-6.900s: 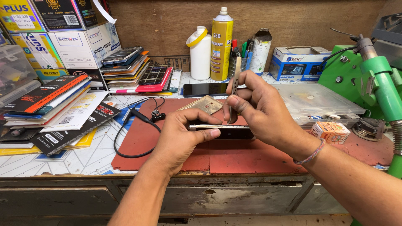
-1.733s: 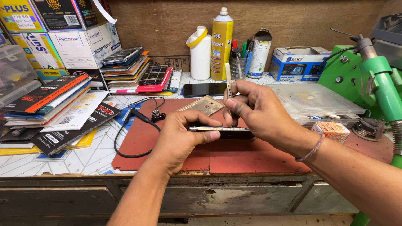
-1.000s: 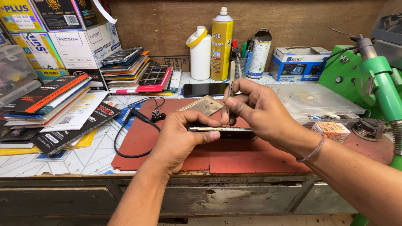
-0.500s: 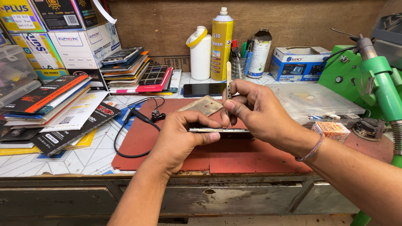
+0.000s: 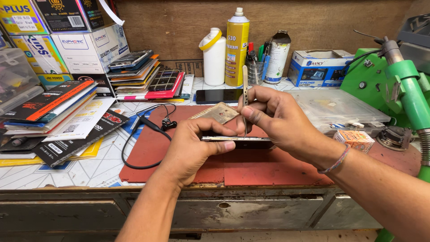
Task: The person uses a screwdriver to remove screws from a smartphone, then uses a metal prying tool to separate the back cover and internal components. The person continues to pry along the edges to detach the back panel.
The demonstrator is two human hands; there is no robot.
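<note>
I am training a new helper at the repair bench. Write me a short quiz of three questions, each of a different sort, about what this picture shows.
1. True or false: the left hand holds the phone edge-up over the red mat.
2. What does the right hand pinch?
A. a screwdriver
B. metal tweezers
C. a brush
3. Fill in: beside the white bottle at the back stands a tall ______ spray can.

Key
1. True.
2. B; the tweezers stand upright, tips down at the phone's upper edge.
3. Yellow.
</note>
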